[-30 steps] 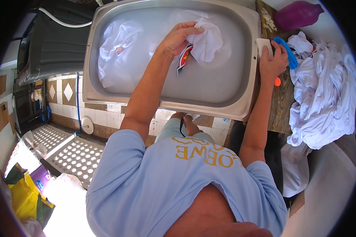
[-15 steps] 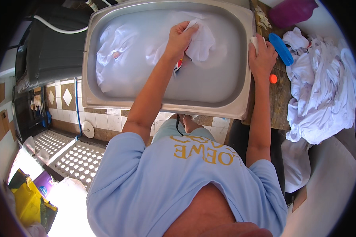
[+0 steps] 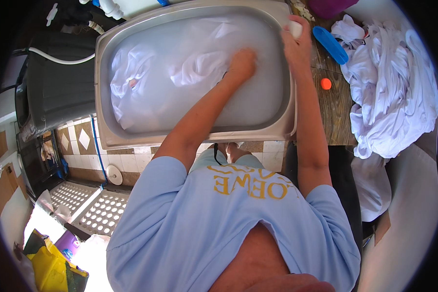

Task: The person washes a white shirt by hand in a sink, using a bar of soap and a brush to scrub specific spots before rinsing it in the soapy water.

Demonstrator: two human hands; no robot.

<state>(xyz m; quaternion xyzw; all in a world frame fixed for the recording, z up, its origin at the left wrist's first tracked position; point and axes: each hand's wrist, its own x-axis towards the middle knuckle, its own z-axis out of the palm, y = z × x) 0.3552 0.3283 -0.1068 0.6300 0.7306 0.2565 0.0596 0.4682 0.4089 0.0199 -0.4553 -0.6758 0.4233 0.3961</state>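
Observation:
Cloudy water fills a wide metal basin (image 3: 199, 137), with white cloths under and at its surface. My left hand (image 3: 243, 65) is dipped in the water right of the middle, beside a bunched white cloth (image 3: 202, 68); its fingers are blurred and partly under water, so I cannot tell what they hold. At the basin's right rim, my right hand (image 3: 298, 47) is closed around a small white block (image 3: 295, 30) that looks like a bar of soap. Another soaked white cloth (image 3: 131, 73) floats on the basin's left side.
Right of the basin, a wooden surface (image 3: 333, 112) holds a blue oblong tray (image 3: 330, 45), an orange cap (image 3: 326, 83) and a heap of white clothes (image 3: 394, 92). A purple container (image 3: 331, 7) stands behind. A dark covered appliance (image 3: 58, 85) flanks the left.
My left hand has let go of the cloth it held up and gone lower into the water, to the right. My right hand has lifted the white block up along the right rim.

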